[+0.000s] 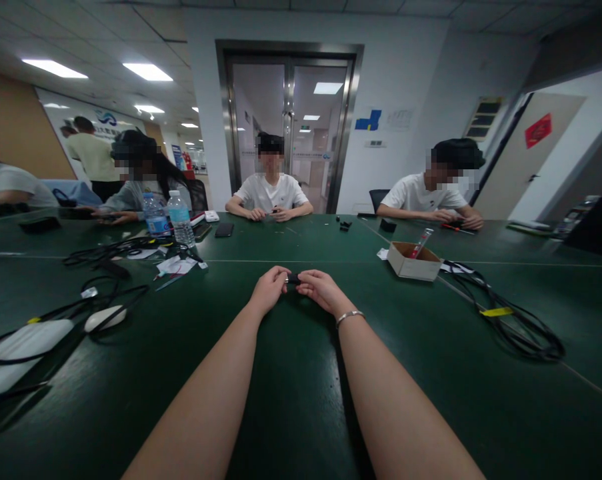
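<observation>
One small black stick (294, 279), pinched at both ends

In the head view, the small black stick, with a silvery metal end on its left, is in the person's hands just above the dark green table (301, 387), near its middle. The left hand (269, 291) pinches the metal end between thumb and fingers, with hardly any gap. The right hand (323, 290) has its thumb and fingertips closed on the black end; a silver bracelet (349, 317) circles that wrist.

Right of the hands stands a shallow cardboard box (415, 267), with a red-marked item (421, 244) leaning up out of it. Beyond the box lies a coiled black cable (531, 341) with a yellow tag (497, 312). To the left, a white oval object (105, 319) rests with cable across it. Farther back, a clear water bottle (181, 220) and a blue-tinted bottle (155, 215) stand side by side. Across the table, a co-worker in a white T-shirt (272, 193) sits before a glass double door (311, 100).
</observation>
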A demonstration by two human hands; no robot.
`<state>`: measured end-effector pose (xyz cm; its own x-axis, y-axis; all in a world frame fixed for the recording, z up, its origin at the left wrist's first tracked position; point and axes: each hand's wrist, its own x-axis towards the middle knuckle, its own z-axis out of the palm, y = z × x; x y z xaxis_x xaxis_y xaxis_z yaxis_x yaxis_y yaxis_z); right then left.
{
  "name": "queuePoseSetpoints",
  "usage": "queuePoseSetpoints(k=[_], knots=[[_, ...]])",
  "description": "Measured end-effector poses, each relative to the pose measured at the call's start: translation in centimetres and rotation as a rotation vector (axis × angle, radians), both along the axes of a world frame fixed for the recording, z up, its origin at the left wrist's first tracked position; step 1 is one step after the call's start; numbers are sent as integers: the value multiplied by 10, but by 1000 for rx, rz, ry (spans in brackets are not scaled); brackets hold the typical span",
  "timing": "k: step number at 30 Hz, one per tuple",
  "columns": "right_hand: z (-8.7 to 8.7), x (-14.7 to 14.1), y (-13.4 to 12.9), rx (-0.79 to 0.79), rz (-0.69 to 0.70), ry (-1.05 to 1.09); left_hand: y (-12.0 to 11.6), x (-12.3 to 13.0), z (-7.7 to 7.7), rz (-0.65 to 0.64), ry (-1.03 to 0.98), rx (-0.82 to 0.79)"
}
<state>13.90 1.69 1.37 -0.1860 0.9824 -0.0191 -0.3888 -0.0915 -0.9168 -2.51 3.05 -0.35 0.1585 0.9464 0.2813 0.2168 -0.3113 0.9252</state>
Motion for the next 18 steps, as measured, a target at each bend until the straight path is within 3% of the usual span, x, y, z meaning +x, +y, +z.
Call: queuePoseSetpoints(k=[11,18], knots=[[-3,1,2,1,44,15,0,2,0,-83,-35,16],[0,1,0,-11,39,-3,0,1,1,-7,-57,39]])
